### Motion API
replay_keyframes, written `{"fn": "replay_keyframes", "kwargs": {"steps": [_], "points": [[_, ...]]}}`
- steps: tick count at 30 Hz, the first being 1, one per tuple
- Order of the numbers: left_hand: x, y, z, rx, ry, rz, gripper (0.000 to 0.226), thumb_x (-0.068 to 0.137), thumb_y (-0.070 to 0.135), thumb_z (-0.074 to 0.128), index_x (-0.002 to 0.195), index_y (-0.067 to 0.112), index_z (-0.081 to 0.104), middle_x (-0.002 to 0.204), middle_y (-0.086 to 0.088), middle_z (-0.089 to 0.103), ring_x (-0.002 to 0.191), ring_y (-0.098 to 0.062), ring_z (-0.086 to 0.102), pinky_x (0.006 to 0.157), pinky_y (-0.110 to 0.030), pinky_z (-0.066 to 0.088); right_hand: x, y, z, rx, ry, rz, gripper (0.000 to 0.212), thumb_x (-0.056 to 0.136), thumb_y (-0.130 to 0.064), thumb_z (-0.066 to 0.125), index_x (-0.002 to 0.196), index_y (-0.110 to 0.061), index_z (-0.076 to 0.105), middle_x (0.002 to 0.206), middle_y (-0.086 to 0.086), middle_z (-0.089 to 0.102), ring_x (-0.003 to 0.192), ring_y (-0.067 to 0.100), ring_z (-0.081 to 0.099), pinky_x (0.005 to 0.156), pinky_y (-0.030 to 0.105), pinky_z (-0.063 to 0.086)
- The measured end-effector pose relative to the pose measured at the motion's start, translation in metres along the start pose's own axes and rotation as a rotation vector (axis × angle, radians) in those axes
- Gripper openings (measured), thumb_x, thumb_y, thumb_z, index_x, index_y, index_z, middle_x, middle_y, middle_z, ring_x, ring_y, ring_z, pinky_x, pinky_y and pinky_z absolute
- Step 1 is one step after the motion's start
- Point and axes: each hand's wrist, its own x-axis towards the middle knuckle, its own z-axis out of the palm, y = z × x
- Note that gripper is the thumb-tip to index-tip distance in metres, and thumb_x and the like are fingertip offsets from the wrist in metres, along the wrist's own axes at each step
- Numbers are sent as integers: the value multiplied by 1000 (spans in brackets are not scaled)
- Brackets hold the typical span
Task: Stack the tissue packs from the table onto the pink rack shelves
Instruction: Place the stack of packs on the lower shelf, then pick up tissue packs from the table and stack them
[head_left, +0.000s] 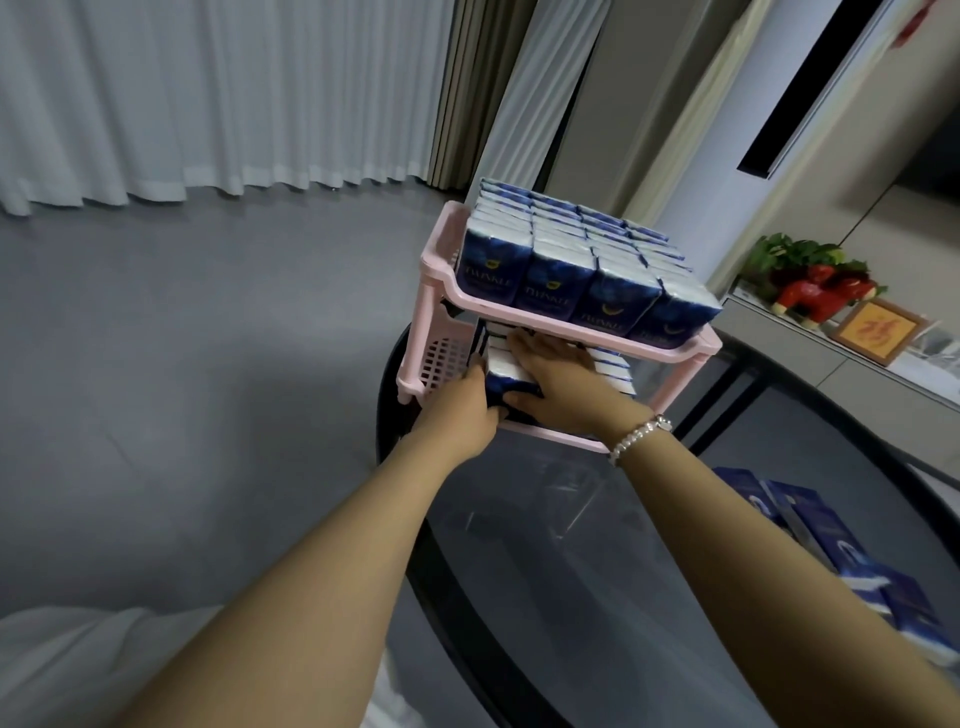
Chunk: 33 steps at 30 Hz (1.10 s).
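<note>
Tissue packs (511, 375) were what my 2 hands were busy with, a small blue-and-white clump of them at the front of the lower shelf (545, 434) of the pink rack (434, 260). My left hand (470, 402) gripped the clump's near-left corner, fingers curled round it. My right hand (558, 376) lay flat over the top, fingers straight and close together, thumb against the near face, pressing rather than gripping.

Just above my knuckles sat the upper shelf (675, 353), packed full with 4 columns of upright packs (571, 249). Beyond my right fingertips more packs (615, 371) already lined the lower shelf.

I judged the risks like this. The gap under the upper shelf looked tight, so lifting my right hand could knock that shelf and tip the front row off. The rack stood close to the rim of the dark glass table (571, 545), so a hard shove might slide it outward. The clump was loose, held only by pressure, and could splay or slip sideways toward the open end by my left hand. Near my right forearm, several packs still on the table (810, 525) waited, so the job was not finished.
</note>
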Motion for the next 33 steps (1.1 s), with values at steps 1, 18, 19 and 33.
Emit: {"fn": "replay_keyframes", "kwargs": {"steps": [1, 18, 19, 33], "points": [[-2, 0, 0, -38, 18, 4, 59, 94, 26, 53, 145, 11, 28, 141, -14, 46, 125, -31, 46, 103, -41, 41, -3, 0, 0, 17, 33, -11, 75, 93, -45, 47, 150, -18, 5, 159, 0, 5, 146, 19, 3, 118, 40, 7], [-81, 64, 42, -125, 92, 182, 31, 92, 36, 56, 120, 22, 57, 123, 0, 48, 117, -22, 47, 102, -39, 40, -157, 30, 29, 347, 461, 198, 29, 88, -21, 60, 117, -19, 65, 114, -4, 65, 107, 20, 46, 95, 35, 36], [-83, 69, 48, -133, 46, 194, 31, 92, 38, 55, 119, 23, 57, 123, 2, 48, 116, -22, 49, 100, -40, 42, -166, 34, 32, 333, 459, 228, 29, 88, -21, 60, 117, -19, 64, 114, -4, 65, 107, 20, 46, 94, 33, 34], [-80, 134, 113, -219, -282, 201, 54, 96, 34, 50, 146, 18, 34, 147, -4, 37, 129, -19, 44, 108, -34, 37, -242, 78, 70, 272, 406, 731, 40, 92, -37, 53, 126, -17, 56, 122, 4, 60, 117, 28, 46, 99, 37, 29]]}}
